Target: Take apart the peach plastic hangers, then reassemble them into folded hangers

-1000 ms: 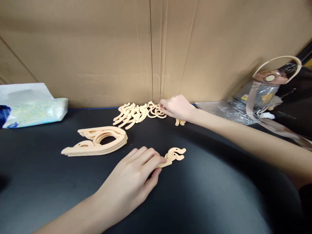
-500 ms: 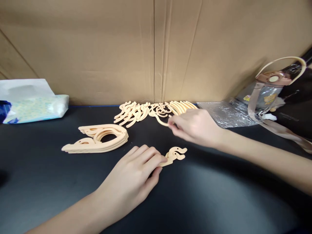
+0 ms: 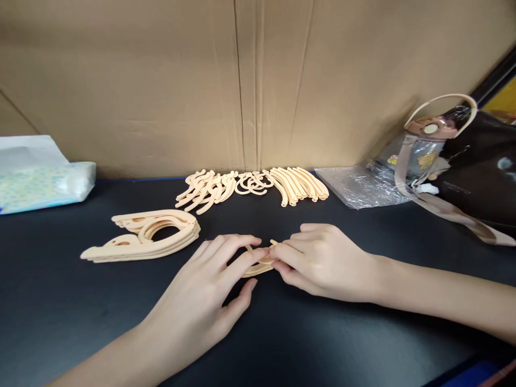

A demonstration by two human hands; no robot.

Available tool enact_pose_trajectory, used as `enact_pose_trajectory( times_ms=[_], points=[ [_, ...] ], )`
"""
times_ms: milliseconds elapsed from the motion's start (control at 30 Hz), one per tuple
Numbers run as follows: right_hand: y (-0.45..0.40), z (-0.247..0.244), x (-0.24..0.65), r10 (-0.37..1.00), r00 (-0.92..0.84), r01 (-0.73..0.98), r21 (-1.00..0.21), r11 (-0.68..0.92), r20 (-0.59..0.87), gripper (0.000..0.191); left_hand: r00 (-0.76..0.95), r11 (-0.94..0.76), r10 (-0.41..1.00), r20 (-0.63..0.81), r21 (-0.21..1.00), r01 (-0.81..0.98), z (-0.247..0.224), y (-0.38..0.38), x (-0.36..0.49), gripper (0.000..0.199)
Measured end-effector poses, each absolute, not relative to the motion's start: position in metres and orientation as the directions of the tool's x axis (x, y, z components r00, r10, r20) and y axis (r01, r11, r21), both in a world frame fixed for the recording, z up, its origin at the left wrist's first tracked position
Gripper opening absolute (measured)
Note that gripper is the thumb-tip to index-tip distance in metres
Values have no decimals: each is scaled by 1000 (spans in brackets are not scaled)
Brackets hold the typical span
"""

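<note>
Beige plastic parts of a folding clothes hanger (image 3: pixel 258 269) lie on the black tabletop between my hands, mostly covered by fingers. My left hand (image 3: pixel 213 279) rests over their left side, index and middle fingers stretched onto them and the thumb apart. From the right, my right hand (image 3: pixel 322 260) pinches a thin curved hanger piece at the same spot; its tip pokes up above the fingers. How the parts join is hidden. To the left lies a stack of folded hangers (image 3: pixel 177 248).
Along the cardboard wall (image 3: pixel 161 97) lie curved hanger arms (image 3: pixel 205 188), small hooks (image 3: pixel 253 184) and longer arms (image 3: pixel 300 185). A tissue pack (image 3: pixel 48 180) sits far left. At right are a clear plastic bag (image 3: pixel 350 188), a strapped bottle (image 3: pixel 427 150) and a black bag (image 3: pixel 475 177).
My right hand has come from the small hooks at the back to the parts by my left hand, bringing a curved piece. The left thumb has moved away from its fingers. The view has shifted slightly right.
</note>
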State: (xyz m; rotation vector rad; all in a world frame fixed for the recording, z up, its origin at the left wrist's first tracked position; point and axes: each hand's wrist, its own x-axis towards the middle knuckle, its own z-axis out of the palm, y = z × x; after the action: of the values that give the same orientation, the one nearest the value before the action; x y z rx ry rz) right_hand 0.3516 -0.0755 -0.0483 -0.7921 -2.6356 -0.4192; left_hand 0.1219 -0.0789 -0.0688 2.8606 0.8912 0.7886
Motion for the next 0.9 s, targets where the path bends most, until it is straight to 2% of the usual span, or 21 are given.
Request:
enact_pose_trajectory(
  times_ms=[167, 333, 467, 633, 900],
  points=[
    [-62, -36, 360, 580, -730, 655, 127, 745, 362, 37, 730, -838, 543, 416, 214, 501, -68, -78, 123, 31],
    [-14, -18, 383, 867, -428, 897, 240, 372, 256, 35, 717, -830, 556, 420, 238, 505, -71, -79, 122, 31],
    [23, -12, 394, 951, -201, 963, 224, 148, 236, 37, 706, -822, 568, 423, 257, 508, -73, -78, 122, 32],
    [51, -15, 397, 968, -169, 972, 194, 133, 184, 30, 710, -821, 571, 412, 261, 508, -72, -78, 123, 32],
    [65, -17, 389, 981, -164, 977, 155, 148, 99, 32, 715, -815, 579, 393, 266, 514, -71, -78, 121, 30]
  ],
)
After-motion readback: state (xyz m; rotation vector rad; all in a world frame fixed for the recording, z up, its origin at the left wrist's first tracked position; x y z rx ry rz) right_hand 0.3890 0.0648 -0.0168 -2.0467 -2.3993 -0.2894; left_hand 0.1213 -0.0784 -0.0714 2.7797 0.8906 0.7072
